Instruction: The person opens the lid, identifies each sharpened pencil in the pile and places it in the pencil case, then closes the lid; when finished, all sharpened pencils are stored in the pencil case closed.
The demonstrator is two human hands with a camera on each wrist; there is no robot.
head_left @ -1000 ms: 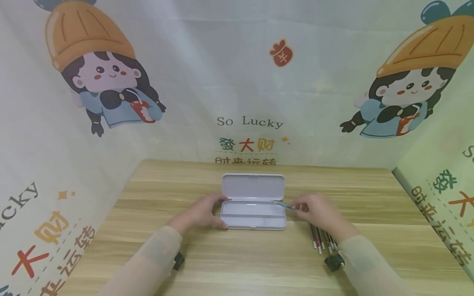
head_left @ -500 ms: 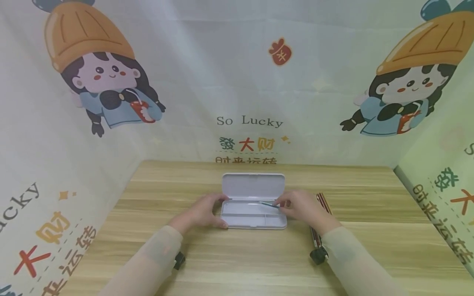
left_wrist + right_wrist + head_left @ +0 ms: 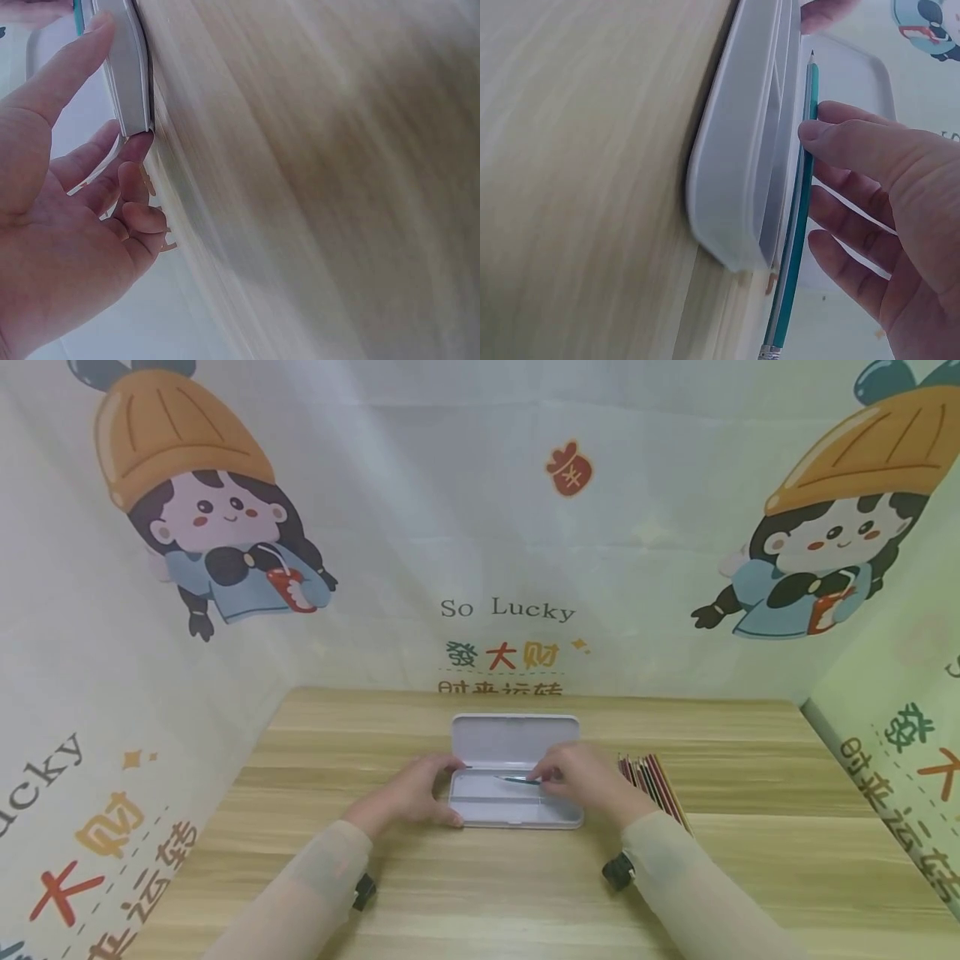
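A white pencil case [image 3: 487,814] lies with its lid [image 3: 487,739] raised at the back; a long compartment runs behind a divided front row. At its left end my left hand [image 3: 412,789] grips the case, thumb at the front corner and fingers at the rear corner, as the left wrist view [image 3: 75,180] also bears out. My right hand [image 3: 585,777] pinches a green pencil [image 3: 799,210] between thumb and fingers. Its sharpened tip points left, over the long compartment; the ferrule end reaches past the case's right end in the right wrist view.
To the right of the case, a bundle of dark and red pencils [image 3: 660,785] lies on the wooden table [image 3: 495,893], partly behind my right forearm. A printed cloth [image 3: 375,527] hangs along the table's back and sides.
My right hand has carried the green pencil leftward from the case's right edge to over the long compartment, uncovering more of the pencil bundle. My left hand has stayed on the case.
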